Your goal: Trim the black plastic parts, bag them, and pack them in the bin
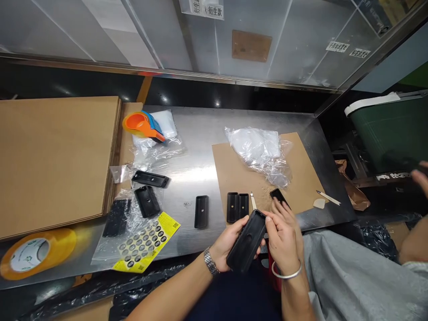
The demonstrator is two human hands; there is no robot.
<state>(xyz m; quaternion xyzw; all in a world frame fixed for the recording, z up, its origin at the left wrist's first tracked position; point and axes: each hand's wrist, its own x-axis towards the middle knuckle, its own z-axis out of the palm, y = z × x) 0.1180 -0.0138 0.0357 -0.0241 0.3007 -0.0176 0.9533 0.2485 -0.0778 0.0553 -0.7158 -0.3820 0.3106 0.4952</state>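
Black tray (245, 243), nearest the camera, tilts between two bare hands at the front of a steel table (203, 133), seen from my distant post through the head-worn view. The left hand (224, 246) wraps it, thumb on the near side, fingertips showing at the far side. The right hand (283, 238) brings thumb and forefinger together on its upper end, toward 1 o'clock; whether they pinch anything beyond the rim, I cannot tell.

From that tray, a slim pointed tool (253, 201) lies at 12 o'clock, just beyond the fingers, with a pair of small trays (232, 208) between 11 and 12. A lone tray (201, 213) sits at 10 o'clock, a yellow sticker sheet (172, 224) at 9.

Just behind the right hand, what I take for a co-worker's hand (291, 216) spreads its fingers by another tray (277, 194) at 1 o'clock. I judge a knock from it the likeliest trouble, jarring the hold. Should the left grip slacken, the tray could drop past the table edge; a careless reach forward could meet the tool's point.
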